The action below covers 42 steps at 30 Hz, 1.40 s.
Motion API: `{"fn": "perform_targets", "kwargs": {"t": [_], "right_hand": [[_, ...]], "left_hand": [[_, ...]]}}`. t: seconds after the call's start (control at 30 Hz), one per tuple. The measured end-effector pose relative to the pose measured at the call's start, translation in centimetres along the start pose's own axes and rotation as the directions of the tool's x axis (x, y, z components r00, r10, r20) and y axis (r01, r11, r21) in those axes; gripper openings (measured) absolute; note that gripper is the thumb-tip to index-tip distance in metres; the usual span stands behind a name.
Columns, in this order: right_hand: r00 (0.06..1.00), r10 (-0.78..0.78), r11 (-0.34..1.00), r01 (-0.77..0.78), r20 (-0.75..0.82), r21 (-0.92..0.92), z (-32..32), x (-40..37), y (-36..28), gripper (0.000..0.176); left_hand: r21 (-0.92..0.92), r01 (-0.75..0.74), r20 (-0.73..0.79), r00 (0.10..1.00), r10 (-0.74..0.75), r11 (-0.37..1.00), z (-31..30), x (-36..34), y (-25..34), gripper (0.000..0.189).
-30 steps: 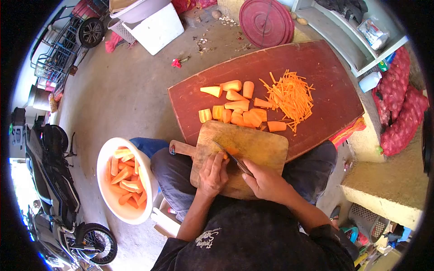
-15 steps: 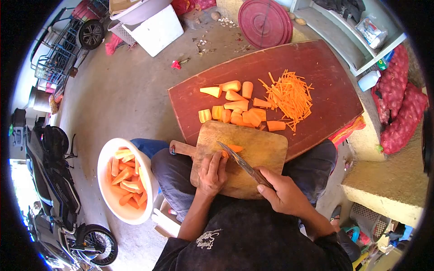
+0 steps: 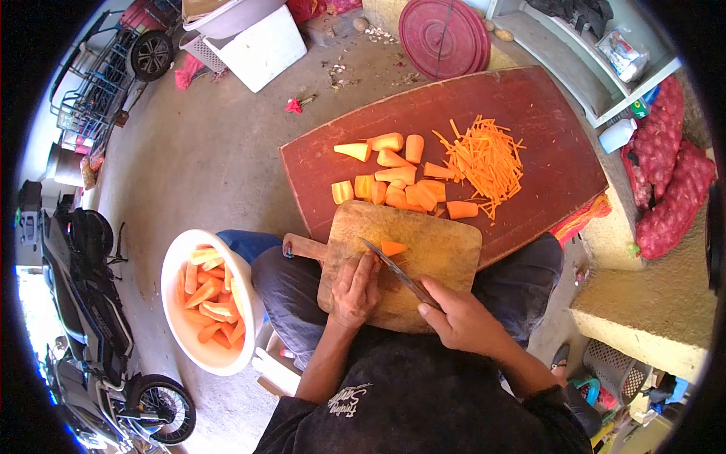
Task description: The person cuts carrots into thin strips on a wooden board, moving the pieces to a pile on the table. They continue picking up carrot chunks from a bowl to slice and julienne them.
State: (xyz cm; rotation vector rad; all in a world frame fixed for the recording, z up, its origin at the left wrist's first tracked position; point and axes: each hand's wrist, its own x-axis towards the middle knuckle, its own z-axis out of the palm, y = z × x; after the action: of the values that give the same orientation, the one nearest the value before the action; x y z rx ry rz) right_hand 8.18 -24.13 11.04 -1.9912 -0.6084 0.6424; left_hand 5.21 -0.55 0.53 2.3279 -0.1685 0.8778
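A wooden cutting board (image 3: 439,250) rests across the lap, its handle pointing left. My right hand (image 3: 461,318) is wrapped round the handle of a knife (image 3: 404,278), whose dark blade slants up and left over the board. With bent fingers, my left hand (image 3: 355,291) presses a carrot piece against the board beside the blade; the fingers hide nearly all of it. Just beyond the blade lies a cut carrot piece (image 3: 392,247). Carrot chunks (image 3: 397,174) and a heap of thin carrot strips (image 3: 485,163) are spread on the red table (image 3: 560,144) past the board.
A white tub (image 3: 172,310) of peeled carrots stands at my left. Motorbikes (image 3: 87,295) are parked further left. Red net sacks (image 3: 673,197) lean on a yellow step (image 3: 643,318) at the right, below a pale shelf (image 3: 552,53). A round red lid (image 3: 444,38) stands behind the table.
The knife and my right hand have shifted slightly left, bringing the blade closer to my left fingertips. Less of the carrot under my left fingers shows now.
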Motion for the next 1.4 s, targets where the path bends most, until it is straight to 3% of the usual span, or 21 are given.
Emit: {"fn": "perform_targets", "kwargs": {"t": [0.27,0.37,0.57,1.4], "right_hand": [[0.999,0.021,0.998,-0.018,0.040,-0.066,1.2,2.4,1.7,0.047],[0.991,-0.088,0.995,0.092,-0.099,0.033,1.2,1.4,1.9,0.043],[0.997,0.068,0.989,-0.071,0.025,0.129,-2.4,-0.1,-2.4,0.050],[0.999,0.052,0.986,-0.052,-0.002,0.158,-2.0,-0.5,-2.5,0.048]], "left_hand": [[0.029,0.027,0.002,1.000,-0.027,0.999,-0.2,0.4,0.8,0.035],[0.018,0.054,-0.006,0.999,-0.054,0.998,0.1,-0.2,0.2,0.034],[0.034,0.020,-0.024,1.000,-0.019,0.999,0.1,-0.2,-0.1,0.035],[0.006,0.048,-0.013,0.999,-0.048,0.999,0.0,-0.1,0.0,0.034]]}}
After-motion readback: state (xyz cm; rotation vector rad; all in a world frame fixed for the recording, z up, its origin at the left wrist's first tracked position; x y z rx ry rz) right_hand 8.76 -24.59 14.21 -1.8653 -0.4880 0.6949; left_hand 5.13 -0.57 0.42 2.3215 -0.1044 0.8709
